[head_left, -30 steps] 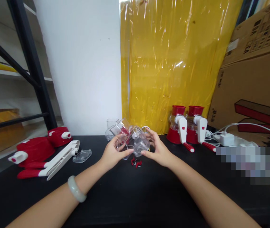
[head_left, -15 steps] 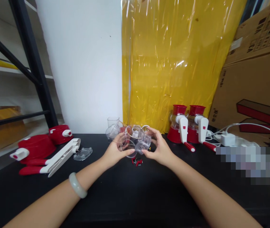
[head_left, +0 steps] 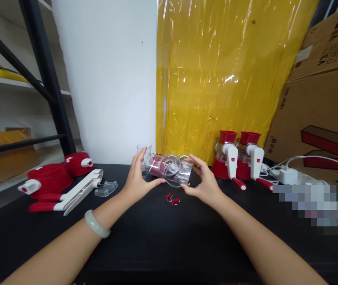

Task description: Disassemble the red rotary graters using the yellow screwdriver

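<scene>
A clear plastic grinder housing (head_left: 172, 168), with a round opening facing me, is between my hands just above the black table. My left hand (head_left: 137, 176) is spread wide around its left end, thumb along the lower edge and fingers up at the far side. My right hand (head_left: 203, 180) grips the right end between thumb and fingers. Behind the left fingers stands another clear part (head_left: 143, 152), mostly covered. Small red pieces (head_left: 174, 201) and bits that look like screws lie below the housing.
To the left are red bases (head_left: 50, 180), white crank arms with red handles (head_left: 78, 192) and a clear disc (head_left: 106, 189). Two assembled red-and-white hand-crank grinders (head_left: 226, 158) stand at right, near white cables, a charger (head_left: 289, 174) and a large cardboard box (head_left: 320, 111).
The clear housing has turned so it lies more level, its round opening toward me. My left fingers have spread and moved up and left. The camera view has shifted slightly.
</scene>
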A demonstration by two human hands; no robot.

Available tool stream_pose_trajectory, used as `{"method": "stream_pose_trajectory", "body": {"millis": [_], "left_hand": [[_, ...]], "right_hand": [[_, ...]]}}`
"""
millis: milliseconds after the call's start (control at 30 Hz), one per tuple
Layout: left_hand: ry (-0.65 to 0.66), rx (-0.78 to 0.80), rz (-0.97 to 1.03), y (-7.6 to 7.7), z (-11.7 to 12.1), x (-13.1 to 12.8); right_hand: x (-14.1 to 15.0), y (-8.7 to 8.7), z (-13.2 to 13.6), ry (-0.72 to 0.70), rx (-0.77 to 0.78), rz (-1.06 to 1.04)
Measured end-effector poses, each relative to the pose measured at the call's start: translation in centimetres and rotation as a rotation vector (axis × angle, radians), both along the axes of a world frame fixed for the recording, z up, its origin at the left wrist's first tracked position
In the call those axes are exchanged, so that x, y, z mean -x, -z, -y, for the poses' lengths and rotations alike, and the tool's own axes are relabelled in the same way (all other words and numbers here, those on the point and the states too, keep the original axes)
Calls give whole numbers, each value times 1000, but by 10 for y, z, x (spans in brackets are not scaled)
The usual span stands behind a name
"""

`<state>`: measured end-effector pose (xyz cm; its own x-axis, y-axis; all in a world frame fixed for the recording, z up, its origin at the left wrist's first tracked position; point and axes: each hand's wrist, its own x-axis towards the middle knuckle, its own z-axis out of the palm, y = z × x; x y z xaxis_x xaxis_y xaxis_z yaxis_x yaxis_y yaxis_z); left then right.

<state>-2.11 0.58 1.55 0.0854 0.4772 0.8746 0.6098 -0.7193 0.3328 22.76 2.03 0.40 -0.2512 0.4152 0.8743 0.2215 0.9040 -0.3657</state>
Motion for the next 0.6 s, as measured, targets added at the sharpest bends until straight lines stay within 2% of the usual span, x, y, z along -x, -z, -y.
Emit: {"method": "stream_pose_trajectory", "body": {"millis": [67,133,267,433,600], "left_hand": [[-54,-132,-189,-8,10,-1],[-49,-177,-320,-14,18,-3],[19,-73,-494,-14,20,-5],[41,37,-481,-9,12,-2],[29,101,-417,-6,13,-2]], "right_hand": [[0,-1,2,20,-64,72],[1,-2,5,33,-126,139],[5,-4,12,16,-184,234],[5,-6,13,-32,-115,301],[-18,-13,-4,99,70,422]]}}
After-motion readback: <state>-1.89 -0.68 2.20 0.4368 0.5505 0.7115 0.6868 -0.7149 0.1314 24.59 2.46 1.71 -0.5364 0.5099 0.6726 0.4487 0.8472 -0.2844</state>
